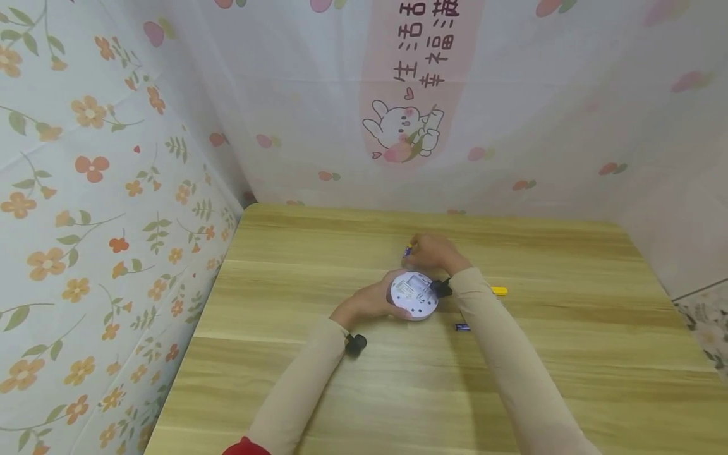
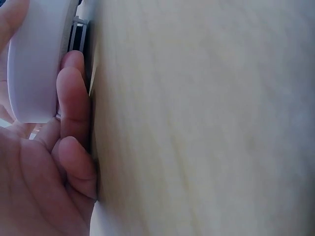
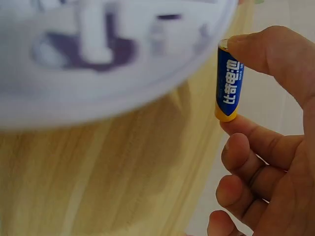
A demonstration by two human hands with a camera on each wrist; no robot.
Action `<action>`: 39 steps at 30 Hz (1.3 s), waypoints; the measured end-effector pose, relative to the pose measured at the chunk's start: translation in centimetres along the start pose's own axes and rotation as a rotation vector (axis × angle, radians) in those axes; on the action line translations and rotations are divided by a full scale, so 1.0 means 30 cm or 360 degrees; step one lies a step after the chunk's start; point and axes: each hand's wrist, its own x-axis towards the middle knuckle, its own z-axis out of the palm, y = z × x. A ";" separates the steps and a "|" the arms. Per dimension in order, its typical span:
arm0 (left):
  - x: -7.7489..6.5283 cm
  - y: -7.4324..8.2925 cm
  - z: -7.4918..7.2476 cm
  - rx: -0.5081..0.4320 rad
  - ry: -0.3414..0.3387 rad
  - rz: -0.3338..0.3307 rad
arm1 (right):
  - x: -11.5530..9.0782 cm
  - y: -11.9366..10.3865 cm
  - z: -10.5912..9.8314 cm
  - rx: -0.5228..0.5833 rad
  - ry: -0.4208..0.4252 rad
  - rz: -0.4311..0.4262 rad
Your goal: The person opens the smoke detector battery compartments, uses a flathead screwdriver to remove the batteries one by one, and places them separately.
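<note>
My left hand (image 1: 372, 300) grips a round white device (image 1: 414, 304) by its edge, its flat underside with small slots facing up. In the left wrist view, the fingers (image 2: 74, 101) curl under the device's white side (image 2: 37, 64), close to the tabletop. Just beyond the device, my right hand (image 1: 433, 251) pinches a small blue and yellow battery (image 3: 228, 86) by its two ends, between thumb and forefinger. The other fingers of that hand are loosely curled. Part of the device's underside (image 3: 147, 93) appears blurred in the right wrist view, left of the battery.
Another blue battery (image 1: 462, 327) lies on the wooden table (image 1: 398, 392), left of the right forearm. A yellow handle-like piece (image 1: 499, 291) shows beyond that sleeve, partly hidden. Patterned cloth (image 1: 307, 126) hangs along the table's far edge, with flowered cloth (image 1: 114, 253) on the left.
</note>
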 end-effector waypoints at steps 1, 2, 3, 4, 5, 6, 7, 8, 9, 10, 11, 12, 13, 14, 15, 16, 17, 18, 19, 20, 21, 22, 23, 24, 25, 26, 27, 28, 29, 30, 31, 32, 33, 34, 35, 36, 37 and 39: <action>-0.001 0.001 0.000 -0.0001 0.0000 0.0000 | -0.001 0.002 -0.002 0.0008 0.0004 -0.0001; -0.001 0.001 0.001 0.0004 0.0003 0.0000 | -0.002 0.004 -0.005 0.0019 0.0010 -0.0002; -0.001 0.001 0.001 0.0016 0.0007 -0.0001 | -0.004 0.004 -0.009 0.0029 0.0023 -0.0001; 0.000 0.000 0.001 0.0030 0.0012 -0.0004 | -0.005 0.005 -0.013 0.0037 0.0035 -0.0009; 0.001 0.000 0.001 0.0033 0.0012 -0.0005 | -0.008 0.005 -0.018 0.0047 0.0046 -0.0022; 0.002 0.000 0.002 0.0030 0.0010 -0.0003 | -0.010 0.004 -0.023 0.0045 0.0055 -0.0033; 0.002 0.000 0.002 0.0026 0.0010 -0.0003 | -0.013 0.004 -0.029 0.0038 0.0065 -0.0047; 0.002 0.001 0.003 0.0020 0.0008 -0.0003 | -0.016 0.003 -0.035 0.0032 0.0072 -0.0064; 0.002 0.003 0.003 0.0011 0.0002 -0.0002 | -0.020 0.001 -0.041 0.0036 0.0072 -0.0077; 0.001 0.004 0.004 0.0000 -0.0003 -0.0004 | -0.025 -0.001 -0.047 0.0040 0.0066 -0.0088; 0.001 0.006 0.004 -0.0010 -0.0008 -0.0006 | -0.030 -0.002 -0.053 0.0041 0.0061 -0.0097; 0.000 0.007 0.005 -0.0018 -0.0009 -0.0011 | -0.035 -0.004 -0.058 0.0040 0.0054 -0.0109; -0.001 0.009 0.005 -0.0029 -0.0009 -0.0017 | -0.041 -0.005 -0.064 0.0046 0.0051 -0.0119; -0.002 0.010 0.005 -0.0039 -0.0010 -0.0021 | -0.047 -0.007 -0.068 0.0055 0.0050 -0.0127; -0.002 0.012 0.006 -0.0057 -0.0011 -0.0027 | -0.053 -0.009 -0.073 0.0063 0.0048 -0.0134; -0.002 0.012 0.006 -0.0078 -0.0011 -0.0033 | -0.059 -0.009 -0.076 0.0056 0.0056 -0.0142; -0.001 0.012 0.007 -0.0095 -0.0010 -0.0036 | -0.065 -0.008 -0.078 0.0052 0.0066 -0.0152; 0.000 0.013 0.008 -0.0115 -0.0009 -0.0039 | -0.071 -0.008 -0.080 0.0054 0.0076 -0.0156; 0.000 0.014 0.008 -0.0127 -0.0009 -0.0041 | -0.077 -0.007 -0.081 0.0059 0.0086 -0.0157; -0.001 0.014 0.009 -0.0131 -0.0008 -0.0047 | -0.084 -0.006 -0.082 0.0062 0.0098 -0.0163; -0.001 0.015 0.009 -0.0132 -0.0006 -0.0052 | -0.091 -0.004 -0.084 0.0059 0.0112 -0.0170; -0.001 0.016 0.008 -0.0127 -0.0004 -0.0054 | -0.098 -0.003 -0.084 0.0057 0.0125 -0.0181; -0.002 0.017 0.008 -0.0113 0.0002 -0.0062 | -0.105 -0.002 -0.086 0.0063 0.0135 -0.0191; -0.003 0.019 0.006 -0.0103 0.0004 -0.0067 | -0.114 -0.002 -0.088 0.0062 0.0148 -0.0201; -0.005 0.021 0.005 -0.0090 0.0007 -0.0075 | -0.123 -0.002 -0.090 0.0060 0.0160 -0.0211; -0.006 0.021 0.004 -0.0076 0.0010 -0.0084 | -0.132 -0.002 -0.092 0.0053 0.0180 -0.0227; -0.007 0.022 0.003 -0.0066 0.0011 -0.0090 | -0.142 -0.002 -0.094 0.0050 0.0197 -0.0244; -0.008 0.022 0.002 -0.0055 0.0013 -0.0099 | -0.152 -0.002 -0.096 0.0051 0.0213 -0.0257; -0.009 0.022 0.002 -0.0046 0.0015 -0.0101 | -0.162 -0.002 -0.097 0.0053 0.0229 -0.0263; -0.008 0.020 0.002 -0.0048 0.0014 -0.0098 | -0.172 -0.001 -0.098 0.0054 0.0245 -0.0264; -0.008 0.018 0.002 -0.0046 0.0016 -0.0096 | -0.182 0.000 -0.099 0.0067 0.0254 -0.0261; -0.008 0.017 0.003 -0.0046 0.0017 -0.0088 | -0.192 0.002 -0.098 0.0075 0.0263 -0.0258; -0.007 0.015 0.004 -0.0060 0.0015 -0.0078 | -0.202 0.004 -0.098 0.0080 0.0268 -0.0249; -0.007 0.014 0.005 -0.0069 0.0016 -0.0069 | -0.210 0.006 -0.097 0.0084 0.0274 -0.0238; -0.006 0.012 0.007 -0.0073 0.0017 -0.0062 | -0.219 0.008 -0.095 0.0085 0.0278 -0.0230; -0.005 0.012 0.008 -0.0079 0.0017 -0.0059 | -0.227 0.011 -0.094 0.0075 0.0288 -0.0235; -0.006 0.013 0.009 -0.0080 0.0017 -0.0056 | -0.233 0.015 -0.092 0.0063 0.0298 -0.0240; -0.005 0.014 0.010 -0.0085 0.0011 -0.0050 | -0.249 0.022 -0.088 0.0032 0.0324 -0.0260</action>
